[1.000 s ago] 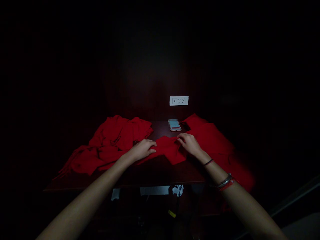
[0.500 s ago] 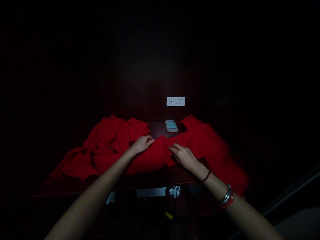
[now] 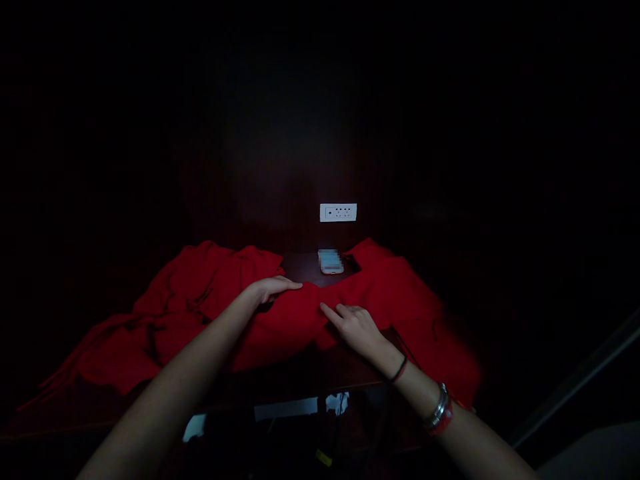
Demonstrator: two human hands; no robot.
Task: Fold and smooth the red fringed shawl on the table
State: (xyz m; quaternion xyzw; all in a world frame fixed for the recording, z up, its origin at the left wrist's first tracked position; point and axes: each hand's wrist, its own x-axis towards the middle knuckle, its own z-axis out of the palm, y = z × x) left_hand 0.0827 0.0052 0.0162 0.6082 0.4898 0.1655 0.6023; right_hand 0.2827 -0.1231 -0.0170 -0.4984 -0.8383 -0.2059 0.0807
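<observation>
A spread of red cloth lies across a dark tabletop in front of me, bunched at the left and flatter towards the right. My left hand rests at the far edge of its middle part, fingers stretched to the right; its underside is hidden. On the near side of the same stretch, my right hand lies over the cloth, its index finger pointing left and the other fingers loosely bent. The two hands are a short way apart, and I see no fold pinched in either one.
Behind the cloth lies a phone with a blurred screen. A white socket plate is on the dark wall above it. Below the table's front edge are pale paper-like pieces and a small yellow object. Surroundings are very dark.
My left hand's fingers have straightened over the cloth. My right index finger has stretched out to the left. The whole view has shifted slightly, with the scene lower and further left.
</observation>
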